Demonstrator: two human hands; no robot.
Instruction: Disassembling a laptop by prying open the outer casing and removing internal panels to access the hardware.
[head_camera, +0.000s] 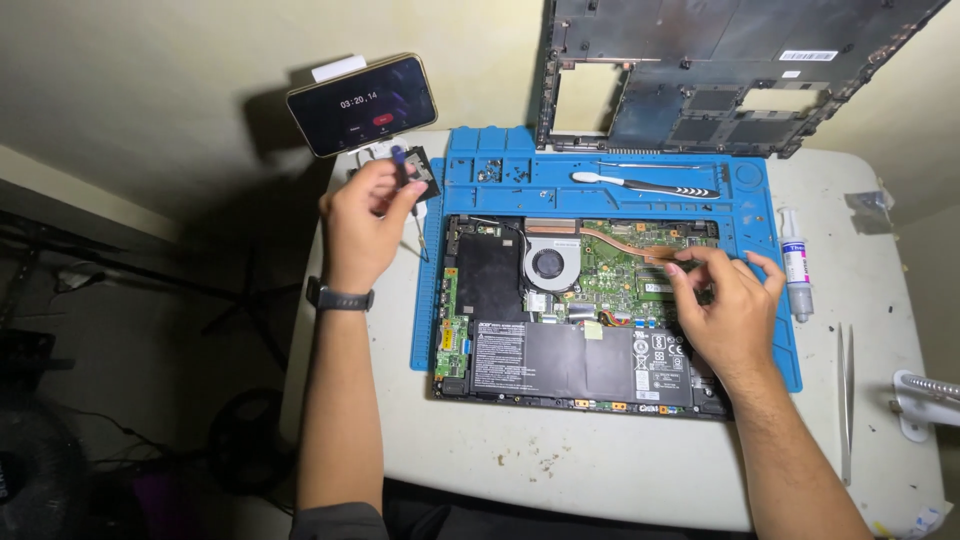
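Observation:
An opened laptop (560, 330) lies on a blue repair mat (600, 180), showing its fan, copper heat pipe, green board and black battery. My right hand (725, 305) rests on the board at the laptop's right side, fingers bent down onto a component there. My left hand (362, 225), with a dark watch on the wrist, is lifted over the table's far left corner and pinches a small screwdriver (400, 165) with a blue tip. A small dark square part (425, 175) lies just beyond that hand.
The laptop's bottom cover (720, 70) leans against the wall behind the mat. A phone (362, 103) on a stand shows a timer. A white-headed brush (640, 184) lies on the mat, a syringe tube (796, 265) and tweezers (847, 400) on the white table (600, 460) at right.

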